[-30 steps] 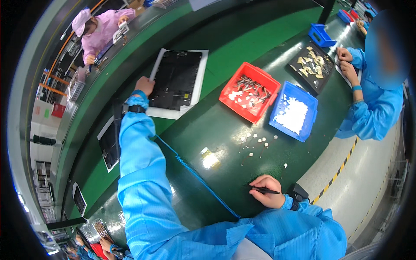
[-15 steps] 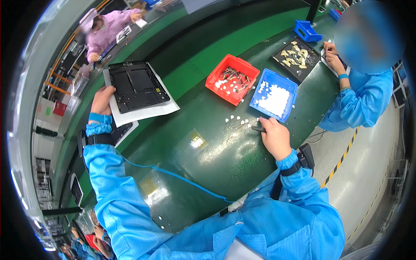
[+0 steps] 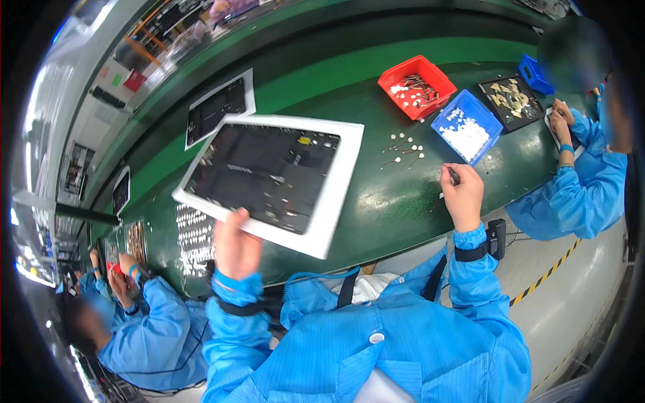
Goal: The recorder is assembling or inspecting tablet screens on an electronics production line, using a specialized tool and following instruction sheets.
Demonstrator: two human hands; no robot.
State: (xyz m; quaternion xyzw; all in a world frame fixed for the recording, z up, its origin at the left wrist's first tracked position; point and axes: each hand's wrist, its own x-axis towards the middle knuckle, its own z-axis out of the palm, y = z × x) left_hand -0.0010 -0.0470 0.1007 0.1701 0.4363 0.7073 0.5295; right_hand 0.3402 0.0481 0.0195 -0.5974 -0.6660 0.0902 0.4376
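Left hand (image 3: 236,247) grips the near edge of a white-framed tray (image 3: 341,176) carrying a dark flat panel (image 3: 269,171); fingers closed on the rim from below, thumb side up. Tray is tilted and held clear of the green bench (image 3: 396,201), near corner low, probably so the panel face sits square to the eyes and within reach of the other hand.

Right hand (image 3: 462,195) rests over the bench edge, fingers pinched narrow round a slim dark tool (image 3: 453,176), tip pointing up toward the loose small white parts (image 3: 405,149) scattered just beyond it. The parts lie between the tray and the bins, close enough to pick singly.

Blue bin (image 3: 466,125) of white pieces and red bin (image 3: 416,87) of small mixed parts stand side by side, touching or nearly, past the scattered parts; both are on the right-hand side, which suits the tool hand.

A second framed panel (image 3: 218,107) lies flat farther back on the bench. Co-workers in blue sleeves at the right (image 3: 578,188) and lower left (image 3: 144,329), each over their own work
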